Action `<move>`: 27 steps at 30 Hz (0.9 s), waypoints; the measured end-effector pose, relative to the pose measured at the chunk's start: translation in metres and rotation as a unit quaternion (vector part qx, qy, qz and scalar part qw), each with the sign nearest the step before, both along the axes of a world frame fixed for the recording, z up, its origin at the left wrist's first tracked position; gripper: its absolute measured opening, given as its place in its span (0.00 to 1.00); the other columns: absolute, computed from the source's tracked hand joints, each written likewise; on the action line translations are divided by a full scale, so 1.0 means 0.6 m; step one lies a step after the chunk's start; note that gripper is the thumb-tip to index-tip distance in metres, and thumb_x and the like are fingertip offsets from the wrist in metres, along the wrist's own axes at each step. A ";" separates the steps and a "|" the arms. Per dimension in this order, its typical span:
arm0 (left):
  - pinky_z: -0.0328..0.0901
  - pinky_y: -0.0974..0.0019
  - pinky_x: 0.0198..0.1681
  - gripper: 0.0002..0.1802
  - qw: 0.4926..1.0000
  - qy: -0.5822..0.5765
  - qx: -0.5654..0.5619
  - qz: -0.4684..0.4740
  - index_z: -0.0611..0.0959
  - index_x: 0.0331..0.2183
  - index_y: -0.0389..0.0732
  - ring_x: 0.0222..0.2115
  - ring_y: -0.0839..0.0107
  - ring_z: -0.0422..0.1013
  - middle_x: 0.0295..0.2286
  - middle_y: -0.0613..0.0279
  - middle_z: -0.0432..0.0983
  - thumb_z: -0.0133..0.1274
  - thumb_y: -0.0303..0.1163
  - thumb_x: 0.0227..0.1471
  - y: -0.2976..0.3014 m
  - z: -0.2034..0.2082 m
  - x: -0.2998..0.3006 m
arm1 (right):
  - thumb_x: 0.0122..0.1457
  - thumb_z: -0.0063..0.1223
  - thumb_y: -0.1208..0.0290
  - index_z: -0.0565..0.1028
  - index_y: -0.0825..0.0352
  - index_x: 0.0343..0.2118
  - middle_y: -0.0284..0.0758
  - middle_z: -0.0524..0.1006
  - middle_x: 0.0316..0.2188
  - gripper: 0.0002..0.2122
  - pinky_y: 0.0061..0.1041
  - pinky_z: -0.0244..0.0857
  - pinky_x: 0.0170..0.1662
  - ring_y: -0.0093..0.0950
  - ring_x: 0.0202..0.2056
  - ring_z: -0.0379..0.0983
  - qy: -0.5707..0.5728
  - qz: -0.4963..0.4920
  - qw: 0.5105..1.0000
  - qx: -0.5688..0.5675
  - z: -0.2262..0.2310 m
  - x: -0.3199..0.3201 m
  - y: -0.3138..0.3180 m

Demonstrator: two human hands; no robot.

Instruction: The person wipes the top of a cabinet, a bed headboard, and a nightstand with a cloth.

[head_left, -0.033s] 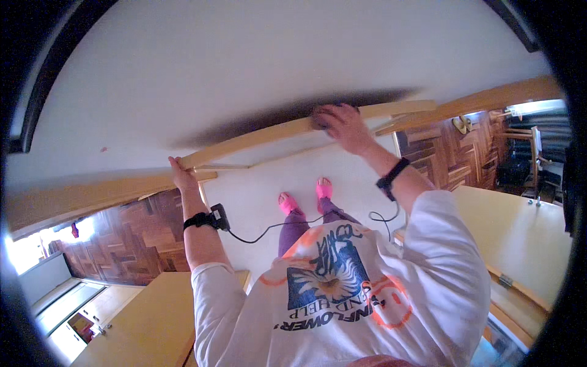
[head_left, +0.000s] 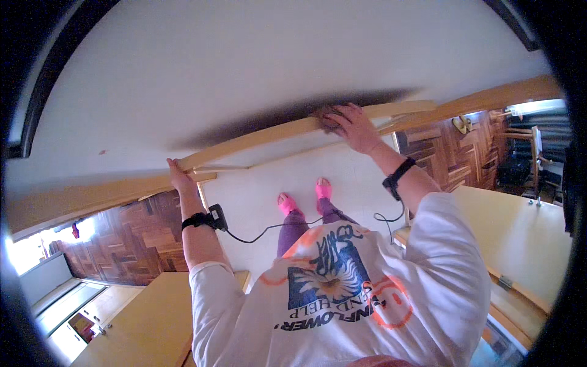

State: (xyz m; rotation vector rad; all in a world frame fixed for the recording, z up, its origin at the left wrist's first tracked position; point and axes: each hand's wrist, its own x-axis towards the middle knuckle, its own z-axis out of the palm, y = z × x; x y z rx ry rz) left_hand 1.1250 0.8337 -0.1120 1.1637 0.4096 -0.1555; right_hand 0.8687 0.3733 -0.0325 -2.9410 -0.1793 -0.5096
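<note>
A long pale wooden strip (head_left: 269, 136) runs across in front of me, bent by the lens, beside a white wall-like surface (head_left: 244, 55). At its left end, my left hand (head_left: 180, 174) is closed round the wood, thumb on top. Farther right, my right hand (head_left: 356, 125) presses a dark brown, rough-looking pad (head_left: 330, 118) onto the strip, fingers curled over it. The pad is partly hidden by the fingers, and its exact kind is unclear. Dark shadow lies on the white surface behind the strip.
Pink shoes (head_left: 291, 202) are on my feet, on a white floor (head_left: 263, 196). A black cable (head_left: 257, 238) hangs between my wristbands. Pale cabinets (head_left: 147, 318) stand at lower left and right. Parquet (head_left: 128, 238) shows on both sides; a chair (head_left: 533, 147) stands far right.
My right hand and the brown pad have shifted slightly to the right along the strip. The left hand stays at its end of the wood.
</note>
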 end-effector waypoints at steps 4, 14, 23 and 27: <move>0.60 0.66 0.44 0.23 0.999 0.014 0.044 0.028 0.73 0.36 0.41 0.37 0.68 0.65 0.33 0.64 0.68 0.40 0.52 0.57 0.008 0.021 0.001 | 0.48 0.52 0.72 0.68 0.56 0.47 0.38 0.69 0.46 0.20 0.42 0.53 0.56 0.37 0.49 0.64 0.004 0.065 0.998 0.023 0.009 -0.016 -0.033; 0.60 0.66 0.42 0.20 0.996 -0.001 0.090 -0.013 0.73 0.29 0.44 0.35 0.71 0.66 0.29 0.65 0.71 0.39 0.50 0.58 0.095 0.003 0.024 | 0.46 0.50 0.78 0.71 0.59 0.44 0.40 0.68 0.46 0.19 0.37 0.59 0.50 0.40 0.46 0.65 -0.109 0.044 0.907 0.403 0.109 0.038 0.147; 0.59 0.62 0.47 0.22 0.982 -0.071 0.174 -0.017 0.73 0.33 0.42 0.38 0.68 0.65 0.32 0.63 0.70 0.38 0.51 0.57 0.020 -0.005 -0.008 | 0.47 0.48 0.69 0.71 0.58 0.43 0.32 0.69 0.47 0.17 0.34 0.60 0.45 0.33 0.44 0.67 -0.007 -0.056 0.996 0.069 0.004 -0.025 0.090; 0.58 0.62 0.47 0.22 0.994 -0.019 0.097 -0.053 0.73 0.34 0.43 0.38 0.69 0.65 0.31 0.65 0.69 0.37 0.52 0.58 0.065 0.003 0.008 | 0.48 0.46 0.72 0.72 0.61 0.42 0.37 0.74 0.42 0.16 0.36 0.62 0.44 0.37 0.41 0.69 -0.025 -0.272 0.960 0.054 0.001 -0.110 -0.090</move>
